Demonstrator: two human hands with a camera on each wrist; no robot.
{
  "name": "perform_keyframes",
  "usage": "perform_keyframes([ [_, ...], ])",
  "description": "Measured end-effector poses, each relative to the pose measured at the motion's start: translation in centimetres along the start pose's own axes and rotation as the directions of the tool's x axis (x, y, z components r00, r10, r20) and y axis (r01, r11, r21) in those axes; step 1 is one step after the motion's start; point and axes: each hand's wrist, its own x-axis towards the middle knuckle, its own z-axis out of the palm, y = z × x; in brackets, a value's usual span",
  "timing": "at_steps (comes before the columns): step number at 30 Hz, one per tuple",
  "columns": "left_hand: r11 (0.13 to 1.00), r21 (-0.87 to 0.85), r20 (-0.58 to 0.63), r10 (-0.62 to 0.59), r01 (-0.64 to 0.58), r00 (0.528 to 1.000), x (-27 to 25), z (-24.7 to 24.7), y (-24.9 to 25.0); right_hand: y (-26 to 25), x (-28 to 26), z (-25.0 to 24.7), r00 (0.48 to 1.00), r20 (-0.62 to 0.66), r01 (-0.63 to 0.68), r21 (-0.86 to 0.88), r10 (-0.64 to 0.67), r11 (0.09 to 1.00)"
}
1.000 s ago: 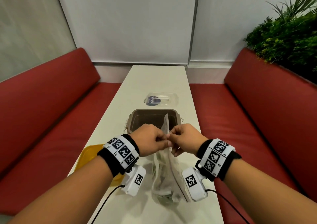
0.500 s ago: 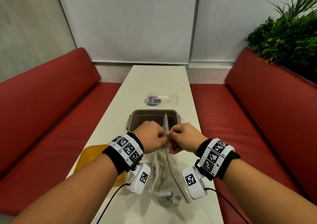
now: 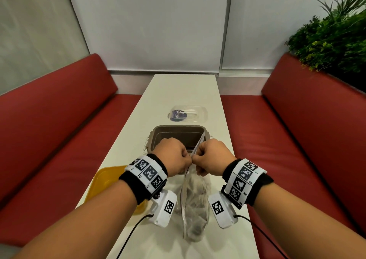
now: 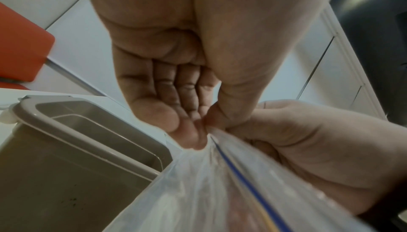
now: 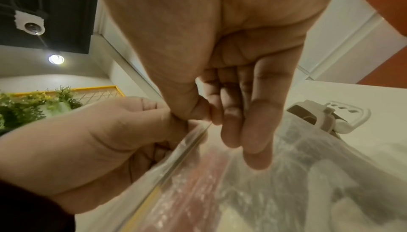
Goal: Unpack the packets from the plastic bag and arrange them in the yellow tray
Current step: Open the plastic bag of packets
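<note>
left hand [image 3: 174, 155] and right hand [image 3: 210, 155]: fingers [image 4: 191, 131] and thumbs curled, each pinching one side of the top edge of the plastic bag [image 3: 195, 199], knuckles nearly touching. bag: clear, blue strip along its mouth, upright on the white table [image 3: 184, 92], packets inside blurred. yellow tray [image 3: 105, 181]: on the table's left edge, beside the left wrist. grey-brown container [image 3: 178, 133]: just beyond the hands. clear lidded box [image 3: 188, 114]: farther back.

A long white table [image 3: 178, 92] bears a yellow tray [image 3: 103, 181], a brown container [image 3: 158, 131] and a clear lidded box [image 3: 196, 114].
</note>
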Motion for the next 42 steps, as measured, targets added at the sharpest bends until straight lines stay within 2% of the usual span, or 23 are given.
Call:
perform_keyframes([
  [4, 0.990, 0.130, -0.073, -0.043, 0.052, 0.996, 0.5, 0.1, -0.1, -0.1, 0.0, 0.1, 0.991, -0.108, 0.056, -0.244, -0.084, 0.968],
  [9, 0.997, -0.060, -0.096, 0.034, -0.039, 0.995, 0.4, 0.7, -0.6, 0.4, 0.3, 0.0, 0.980, -0.146, 0.110, -0.163, -0.134, 0.980],
  [11, 0.997, 0.004, -0.055, 0.076, -0.076, 0.996, 0.5, 0.6, -0.8, 0.8, 0.5, -0.2, 0.984, -0.066, 0.149, -0.222, -0.168, 0.964],
  [13, 0.989, 0.124, -0.012, 0.078, -0.076, 0.997, 0.8, 0.4, -0.9, 0.9, 0.6, -0.3, 0.989, -0.018, 0.131, -0.345, -0.145, 0.929],
  [16, 0.972, 0.235, -0.060, 0.037, -0.022, 0.998, 1.1, 0.1, -1.4, 1.1, 0.7, -0.5, 0.989, -0.110, 0.038, -0.429, -0.094, 0.903],
  [19, 0.954, 0.298, -0.096, 0.001, 0.028, 0.995, 1.1, -0.1, -2.1, 1.4, 0.5, -1.1, 0.984, -0.157, -0.016, -0.562, -0.088, 0.827],
  [25, 0.896, 0.443, 0.006, -0.038, 0.031, 0.999, 0.9, -0.3, -5.0, 3.7, 0.4, -2.0, 0.996, 0.023, -0.049, -0.634, 0.082, 0.772],
  [28, 0.890, 0.455, 0.122, -0.052, -0.010, 0.991, 0.7, 0.3, -6.5, 5.5, 0.5, -1.9, 0.982, 0.124, -0.030, -0.637, 0.141, 0.770],
  [30, 0.896, 0.442, 0.183, -0.048, -0.039, 0.982, 0.6, 1.2, -7.2, 6.4, 0.6, -1.5, 0.978, 0.167, 0.001, -0.607, 0.126, 0.794],
  [34, 0.960, 0.274, 0.185, 0.016, -0.067, 0.983, 0.7, 2.8, -7.3, 6.8, 1.1, -0.1, 0.979, 0.199, 0.132, -0.484, -0.039, 0.865],
  [37, 0.991, 0.113, 0.157, 0.059, -0.077, 0.986, 0.9, 4.3, -6.4, 7.1, 1.7, 1.4, 0.986, 0.162, 0.103, -0.468, -0.030, 0.877],
  [40, 0.992, 0.125, 0.191, -0.035, 0.011, 0.981, 1.3, 6.4, -6.0, 7.9, 2.2, 2.7, 0.982, 0.183, 0.054, -0.523, 0.051, 0.850],
  [42, 0.969, 0.242, 0.259, -0.121, 0.056, 0.958, 1.6, 7.5, -6.0, 8.8, 2.4, 3.2, 0.969, 0.237, 0.079, -0.539, 0.062, 0.838],
])
